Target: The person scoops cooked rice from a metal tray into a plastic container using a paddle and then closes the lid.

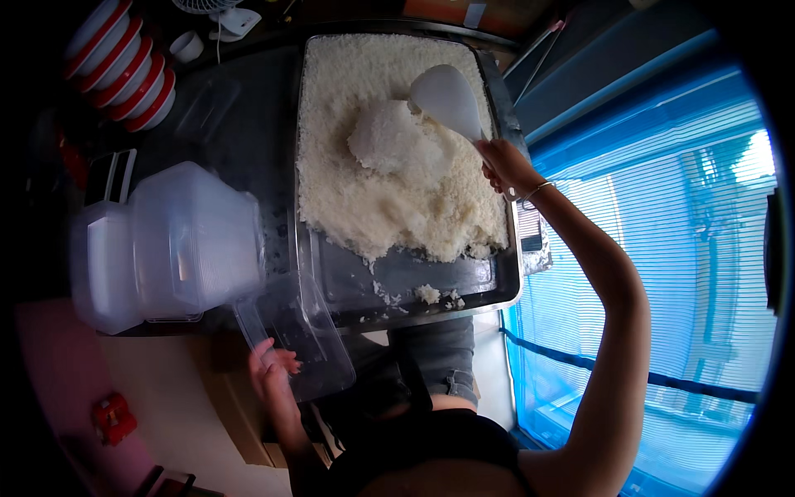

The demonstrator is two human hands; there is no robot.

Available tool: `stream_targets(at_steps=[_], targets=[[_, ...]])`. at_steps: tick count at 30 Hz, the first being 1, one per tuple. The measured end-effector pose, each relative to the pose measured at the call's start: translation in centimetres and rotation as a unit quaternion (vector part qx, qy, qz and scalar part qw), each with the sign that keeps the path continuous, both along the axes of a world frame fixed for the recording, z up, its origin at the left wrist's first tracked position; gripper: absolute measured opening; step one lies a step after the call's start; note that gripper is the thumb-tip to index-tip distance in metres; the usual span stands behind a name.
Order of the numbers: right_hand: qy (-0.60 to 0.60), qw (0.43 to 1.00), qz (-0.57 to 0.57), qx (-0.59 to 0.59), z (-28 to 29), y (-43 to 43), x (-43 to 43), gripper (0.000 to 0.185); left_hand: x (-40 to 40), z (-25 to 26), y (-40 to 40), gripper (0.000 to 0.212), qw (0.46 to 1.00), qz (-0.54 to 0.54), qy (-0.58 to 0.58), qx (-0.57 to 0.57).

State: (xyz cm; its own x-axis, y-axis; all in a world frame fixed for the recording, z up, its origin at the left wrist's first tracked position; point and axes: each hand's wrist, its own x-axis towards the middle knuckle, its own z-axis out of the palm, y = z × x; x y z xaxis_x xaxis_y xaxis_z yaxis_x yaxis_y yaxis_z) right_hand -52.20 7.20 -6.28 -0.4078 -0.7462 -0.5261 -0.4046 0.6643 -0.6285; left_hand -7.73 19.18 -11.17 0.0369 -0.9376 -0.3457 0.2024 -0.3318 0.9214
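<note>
My right hand [509, 166] grips the handle of a large white rice paddle [446, 96]. The paddle's blade rests over a mound of cooked white rice [397, 143] in a deep metal tray [410, 315]. Rice fills most of the tray, while a few loose clumps lie on its bare near end. At the lower left, my left hand [273, 373] holds a clear plastic container [320, 348] by its side, beyond the tray's near left corner. The container is see-through and slightly blurred, and no rice shows in it.
Nested translucent plastic containers [186, 242] lie on their side on the dark table, left of the tray. Red-rimmed white bowls [127, 74] are stacked at the far left, near a small white fan [233, 22]. A blue sheer curtain [627, 248] hangs close on the right.
</note>
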Motion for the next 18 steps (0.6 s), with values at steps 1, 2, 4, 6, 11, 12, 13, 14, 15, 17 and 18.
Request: stream_targets(at_steps=[1,2,4,6,11,12,13,14,15,17,18], targets=[[-0.01,0.999,0.025,-0.023,1.4,0.5,1.4,0.036,0.5,-0.2,0.2,0.045,1.0,0.01,0.0,0.001],[-0.051,0.997,0.022,-0.049,1.9,1.3,2.3,0.041,0.7,-0.4,0.3,0.045,1.0,0.013,0.003,0.003],[-0.046,0.996,0.073,0.002,1.5,3.7,3.3,0.042,0.8,-0.5,0.5,0.046,0.999,0.023,-0.031,0.017],[-0.044,0.996,0.077,0.033,0.1,5.0,3.4,0.042,0.6,-0.4,0.2,0.047,1.0,0.006,-0.021,0.017],[0.099,0.993,0.064,0.019,-2.3,3.8,1.1,0.046,0.1,-0.2,-0.7,0.048,1.0,-0.018,-0.012,-0.01],[0.121,0.99,0.071,0.022,-2.1,2.8,0.9,0.048,0.2,-0.3,-0.7,0.047,1.0,-0.016,-0.005,-0.018],[0.113,0.992,0.058,0.0,-1.9,1.9,1.0,0.044,0.3,-0.4,-0.6,0.047,1.0,-0.014,0.002,-0.025],[0.108,0.992,0.059,0.006,-1.3,1.4,1.0,0.043,0.5,-0.5,-0.4,0.047,1.0,-0.014,0.004,-0.026],[0.102,0.993,0.064,0.01,0.1,0.6,1.8,0.042,0.9,-0.7,-0.2,0.047,1.0,-0.009,0.003,-0.026],[0.094,0.992,0.082,-0.006,2.7,0.9,4.4,0.043,1.5,-0.8,0.2,0.046,1.0,0.003,0.0,-0.024],[0.09,0.991,0.094,-0.019,3.4,1.8,5.3,0.045,1.5,-0.8,0.4,0.046,1.0,0.006,-0.014,-0.018]])
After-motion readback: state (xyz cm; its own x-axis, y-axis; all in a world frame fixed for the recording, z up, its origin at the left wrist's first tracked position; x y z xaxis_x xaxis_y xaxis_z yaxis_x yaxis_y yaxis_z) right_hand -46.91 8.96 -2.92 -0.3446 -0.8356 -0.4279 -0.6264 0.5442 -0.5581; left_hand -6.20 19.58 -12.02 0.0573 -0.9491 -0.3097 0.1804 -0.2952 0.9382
